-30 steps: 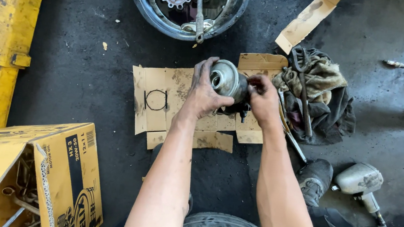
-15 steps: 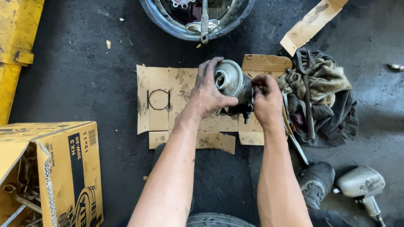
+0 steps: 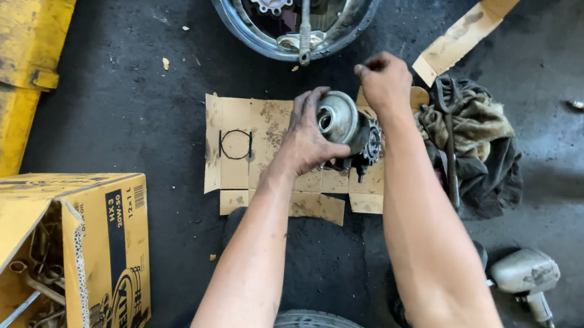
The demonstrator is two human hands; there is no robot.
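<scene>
The left hand (image 3: 308,141) was closed around a metal hub assembly (image 3: 342,122) with a toothed gear (image 3: 371,144) at its right end, holding it over the right half of the flattened cardboard sheet (image 3: 254,146) on the floor (image 3: 133,106), long axis running left to right and open bore facing up-left. The right hand (image 3: 384,80) was clenched into a fist just above and right of the assembly, clear of it; whether it held anything could not be determined. A wire ring (image 3: 235,144) lay near the sheet's left edge, with rags (image 3: 476,142) beyond its right edge.

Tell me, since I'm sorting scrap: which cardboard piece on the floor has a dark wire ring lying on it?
The large flattened cardboard sheet under the left hand; the dark ring lies on its left part. The narrow cardboard strip at upper right is bare.
</scene>
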